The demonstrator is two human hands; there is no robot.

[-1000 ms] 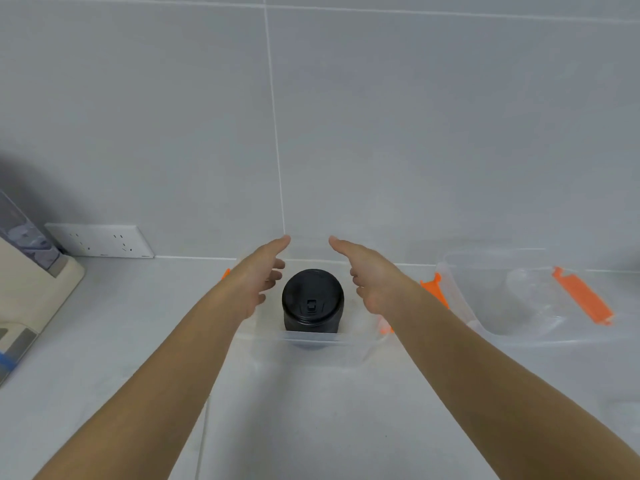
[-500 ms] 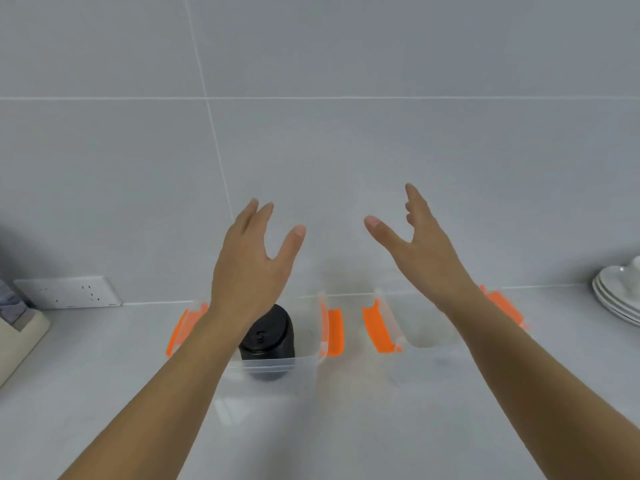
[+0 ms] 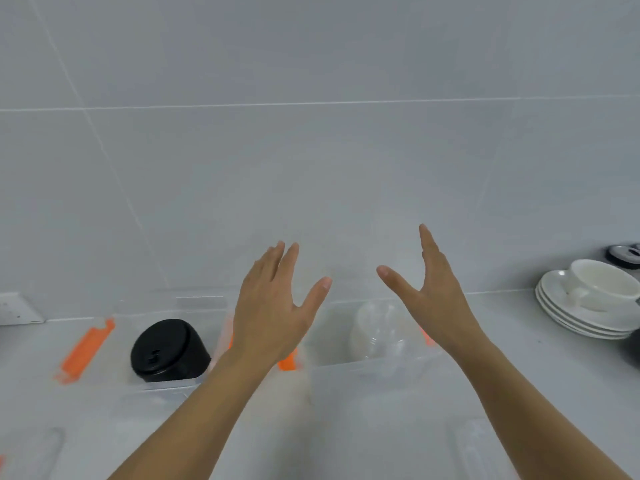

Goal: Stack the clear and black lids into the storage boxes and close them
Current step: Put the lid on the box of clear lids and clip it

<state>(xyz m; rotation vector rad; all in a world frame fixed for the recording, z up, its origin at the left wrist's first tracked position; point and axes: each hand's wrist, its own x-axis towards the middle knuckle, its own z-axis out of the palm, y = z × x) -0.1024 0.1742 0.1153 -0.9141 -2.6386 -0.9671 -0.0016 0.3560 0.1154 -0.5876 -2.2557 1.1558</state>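
Note:
Two clear storage boxes with orange latches stand side by side on the grey counter against the tiled wall. A stack of black lids [image 3: 168, 349] sits in the left box [image 3: 162, 384]. A stack of clear lids [image 3: 379, 329] rests in the right box [image 3: 367, 370]. My left hand [image 3: 277, 306] hovers open above the gap between the boxes, fingers spread, holding nothing. Above the right box's right side, my right hand [image 3: 429, 289] is raised, palm inward and empty. An orange latch [image 3: 86, 348] lies flat at the left box's left side.
A stack of white saucers with a white cup [image 3: 588, 299] stands at the right by the wall. A dark round object [image 3: 625, 254] lies behind it. A wall socket [image 3: 17, 308] is at the far left. A blurred clear item [image 3: 474, 445] lies at the front right.
The view has swung right and up. Both hands rose from around the left box with the black lids and now hover over the gap and the right box. The saucers came into view.

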